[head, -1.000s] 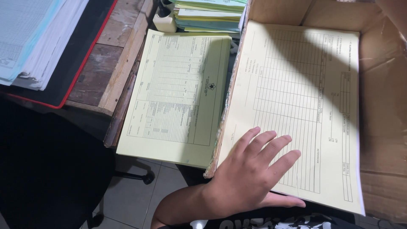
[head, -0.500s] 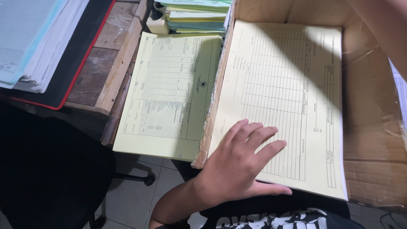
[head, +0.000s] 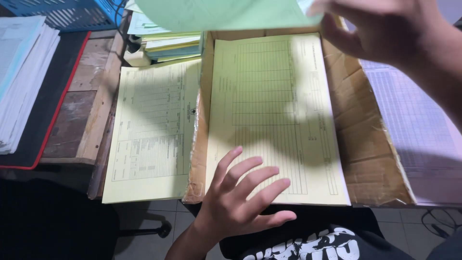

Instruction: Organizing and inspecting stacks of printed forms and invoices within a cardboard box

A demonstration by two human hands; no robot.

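Observation:
My left hand (head: 240, 195) lies flat with fingers spread on the near edge of a pale yellow printed form (head: 274, 115) that rests in a shallow cardboard box (head: 365, 144). My right hand (head: 390, 33) is raised at the top right and pinches a light green sheet (head: 221, 13) held in the air above the box. A second yellow form (head: 151, 130) lies left of the box, hanging over the wooden table's edge.
A stack of coloured papers (head: 173, 45) sits behind the yellow form. White paper piles (head: 21, 77) lie on a black red-edged mat (head: 45, 110) at the left, below a blue plastic basket (head: 62, 12). A white lined sheet (head: 414, 130) lies right of the box.
My right hand has come into view at the top, lifting a green sheet over the box. The view has shifted; my left hand stays on the yellow form.

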